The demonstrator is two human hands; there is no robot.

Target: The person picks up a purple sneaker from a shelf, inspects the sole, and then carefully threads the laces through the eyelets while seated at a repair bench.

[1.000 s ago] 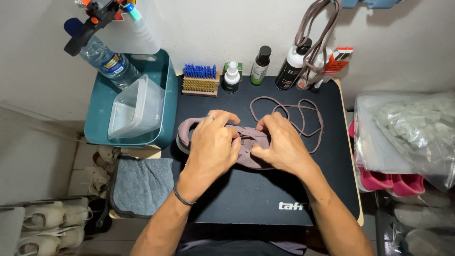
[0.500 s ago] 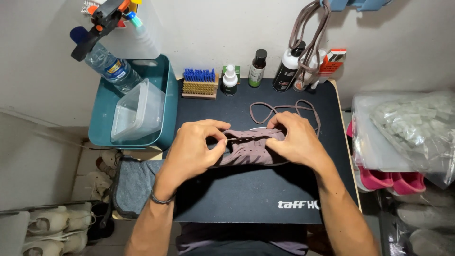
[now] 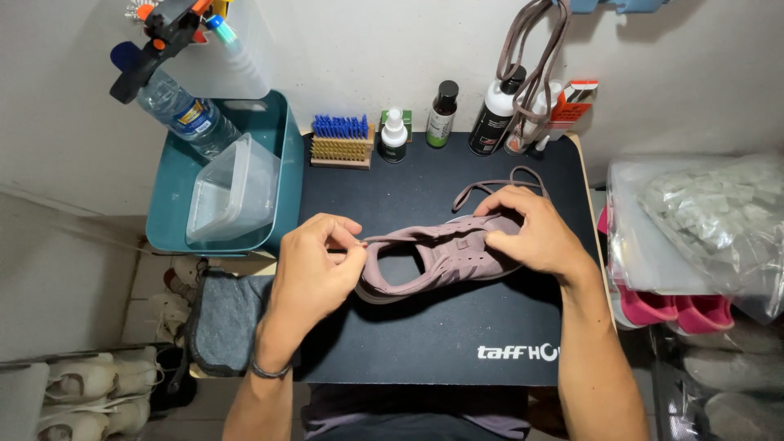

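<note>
A mauve shoe (image 3: pixel 433 261) lies on its side on a black mat (image 3: pixel 425 335), its opening toward the left. My left hand (image 3: pixel 314 265) pinches the end of a matching mauve lace (image 3: pixel 392 238) near the shoe's heel. My right hand (image 3: pixel 531 233) grips the toe end of the shoe. The loose part of the lace (image 3: pixel 502 181) loops on the mat behind my right hand.
Along the mat's back edge stand a blue-bristled brush (image 3: pixel 341 140) and several small bottles (image 3: pixel 441 114). A teal tub (image 3: pixel 175 204) at left holds a clear container (image 3: pixel 233 192) and a spray bottle (image 3: pixel 175 102). Another lace (image 3: pixel 535 57) hangs on the wall. Bagged items (image 3: pixel 702 220) lie at right. A grey cloth (image 3: pixel 224 318) lies lower left.
The shoe has been turned onto its side and stretched out lengthwise. My left hand has moved left, pulling a lace end taut. My right hand has moved to the toe.
</note>
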